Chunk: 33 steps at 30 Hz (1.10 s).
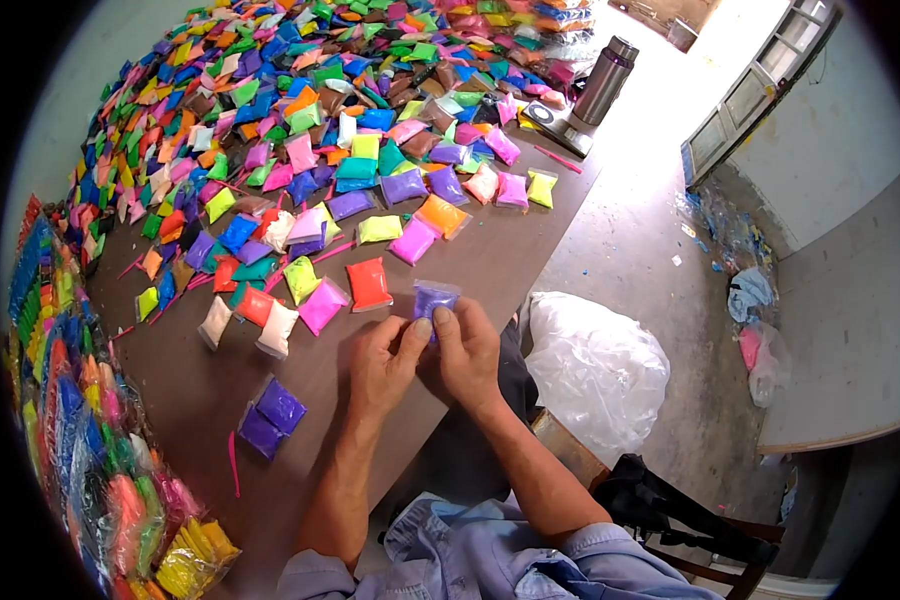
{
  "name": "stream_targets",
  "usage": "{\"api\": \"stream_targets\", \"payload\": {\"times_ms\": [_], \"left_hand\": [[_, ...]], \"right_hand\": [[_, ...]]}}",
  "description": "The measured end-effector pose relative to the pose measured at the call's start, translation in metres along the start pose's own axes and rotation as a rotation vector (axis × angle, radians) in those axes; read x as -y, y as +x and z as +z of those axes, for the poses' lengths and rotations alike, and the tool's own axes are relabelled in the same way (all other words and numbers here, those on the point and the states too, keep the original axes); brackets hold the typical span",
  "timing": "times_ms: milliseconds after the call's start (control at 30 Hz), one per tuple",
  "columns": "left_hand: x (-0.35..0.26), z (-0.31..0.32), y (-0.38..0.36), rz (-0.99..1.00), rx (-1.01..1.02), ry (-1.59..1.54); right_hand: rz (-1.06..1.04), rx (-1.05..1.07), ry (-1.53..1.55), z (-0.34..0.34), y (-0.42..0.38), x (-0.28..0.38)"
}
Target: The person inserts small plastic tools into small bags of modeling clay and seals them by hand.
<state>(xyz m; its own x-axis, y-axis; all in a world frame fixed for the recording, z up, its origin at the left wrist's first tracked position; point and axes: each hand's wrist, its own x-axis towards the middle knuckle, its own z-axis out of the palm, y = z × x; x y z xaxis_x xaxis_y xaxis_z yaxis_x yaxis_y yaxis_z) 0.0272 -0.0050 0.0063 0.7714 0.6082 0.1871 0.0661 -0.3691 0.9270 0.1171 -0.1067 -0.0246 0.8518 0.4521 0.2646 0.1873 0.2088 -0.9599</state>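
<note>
A small clear packet of purple material [433,298] is pinched between both thumbs and fingers above the table's near edge. My left hand [383,362] grips its lower left side. On the lower right, my right hand [469,352] presses with the thumb. Just beyond my hands lies a red packet [369,284], with a bright pink packet [322,306] to its left. Two purple packets [272,417] lie side by side on the brown table [180,350], left of my left forearm. Close to them is a thin pink plastic stick [233,464].
A large heap of colourful packets [270,90] covers the table's far part. Bagged packets [100,440] line the left edge. A steel flask [607,80] stands near a small scale [560,125]. A white plastic bag [600,370] sits on the floor to the right.
</note>
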Motion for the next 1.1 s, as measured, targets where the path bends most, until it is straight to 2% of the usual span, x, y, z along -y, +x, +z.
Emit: {"api": "stream_targets", "payload": {"times_ms": [33,100,300,500,600,1000,1100], "left_hand": [[0.001,0.001,0.000,0.000,0.000,0.001],[0.006,0.002,-0.001,-0.020,0.003,-0.055],[0.011,-0.002,-0.001,-0.066,0.013,-0.093],[0.003,0.003,0.000,-0.017,-0.045,-0.082],[-0.001,-0.003,0.001,-0.084,0.022,-0.075],[0.001,0.000,-0.002,-0.032,0.033,-0.137],[0.000,0.001,0.000,-0.041,0.012,-0.148]], "right_hand": [[0.000,0.000,0.001,0.000,-0.001,0.001],[0.134,-0.019,0.115,-0.001,-0.002,0.004],[0.030,0.003,0.045,0.005,0.000,0.005],[0.052,-0.001,0.094,-0.001,-0.002,-0.003],[0.052,0.046,0.076,0.000,-0.003,0.004],[0.067,-0.026,0.120,0.001,-0.001,0.009],[0.031,0.029,0.081,-0.003,-0.004,0.002]]}}
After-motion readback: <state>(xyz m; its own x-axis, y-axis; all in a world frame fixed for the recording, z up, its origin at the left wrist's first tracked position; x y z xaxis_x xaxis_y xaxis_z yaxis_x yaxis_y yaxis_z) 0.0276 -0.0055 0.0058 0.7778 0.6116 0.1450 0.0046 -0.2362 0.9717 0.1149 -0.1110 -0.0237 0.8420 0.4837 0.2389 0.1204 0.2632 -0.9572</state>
